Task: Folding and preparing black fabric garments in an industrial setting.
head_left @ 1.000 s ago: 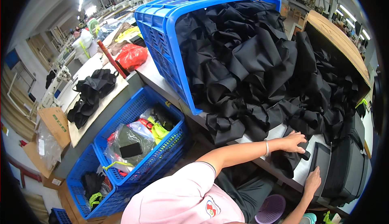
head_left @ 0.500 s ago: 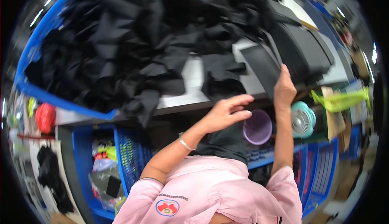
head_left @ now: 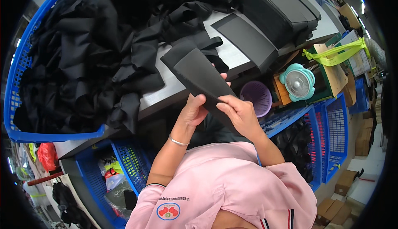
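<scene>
A black, flat fabric panel, folded or doubled along its length, is held up in front of my body. My left hand is closed on its left edge, thumb on top and some fingertips showing beyond the far edge. My right hand pinches the near right part, thumb and forefinger on the upper face. Beyond the panel, loose black fabric pieces lie heaped on the table. Another flat black panel rests alone near the table's front edge, beside a thick stack of black panels.
A blue crate rim borders the heap at left. Below the table stand a blue basket with bagged items, a purple perforated bin and another blue basket. A turquoise fan and a yellow-green strap are at right.
My right hand has come back from the stack toward my body. Both hands now grip a black fabric panel between them; my left was empty before. The view has shifted.
</scene>
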Demonstrator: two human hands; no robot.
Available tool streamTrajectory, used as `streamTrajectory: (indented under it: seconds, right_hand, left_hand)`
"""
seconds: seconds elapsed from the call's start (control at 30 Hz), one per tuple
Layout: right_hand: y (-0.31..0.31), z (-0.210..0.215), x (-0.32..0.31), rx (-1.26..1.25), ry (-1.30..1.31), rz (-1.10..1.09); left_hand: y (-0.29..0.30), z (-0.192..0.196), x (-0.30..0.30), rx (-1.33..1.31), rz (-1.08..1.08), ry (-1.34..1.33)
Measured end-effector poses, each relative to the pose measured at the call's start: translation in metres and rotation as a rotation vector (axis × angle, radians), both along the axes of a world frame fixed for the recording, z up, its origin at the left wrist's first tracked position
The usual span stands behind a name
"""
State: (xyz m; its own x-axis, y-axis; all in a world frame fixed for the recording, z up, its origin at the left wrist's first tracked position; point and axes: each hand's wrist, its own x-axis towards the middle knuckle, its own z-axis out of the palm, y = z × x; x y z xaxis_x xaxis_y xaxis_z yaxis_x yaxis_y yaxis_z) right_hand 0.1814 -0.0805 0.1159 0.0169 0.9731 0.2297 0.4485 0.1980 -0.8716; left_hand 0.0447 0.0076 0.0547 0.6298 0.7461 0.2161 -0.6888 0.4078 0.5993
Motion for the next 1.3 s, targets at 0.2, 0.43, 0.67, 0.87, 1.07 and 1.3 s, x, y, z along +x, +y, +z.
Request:
streamTrajectory:
  seconds: [0.2,0.43,0.67,0.87,1.07,1.3]
  right_hand:
    - [-0.004,-0.021,-0.002,0.398,-0.53,-0.479]
    - [-0.035,-0.053,0.024,-0.219,0.457,-0.179]
    - [-0.04,-0.061,0.057,-0.333,0.346,-0.046]
    - [-0.016,-0.055,0.038,-0.128,-0.048,-0.117]
    - [-0.022,-0.029,0.007,0.018,-0.789,-0.236]
    - [0.002,-0.037,0.0,0.175,-1.106,-0.295]
  left_hand:
    - [-0.005,0.007,-0.002,-0.306,0.19,0.227]
    - [-0.029,-0.003,0.006,0.232,0.45,0.689]
    - [0.0,-0.013,-0.024,0.797,1.191,1.3]
    - [0.056,-0.028,-0.028,0.909,1.087,1.45]
    - [0.044,0.025,-0.008,1.169,1.006,1.204]
    - [0.004,0.038,0.015,1.372,0.681,0.936]
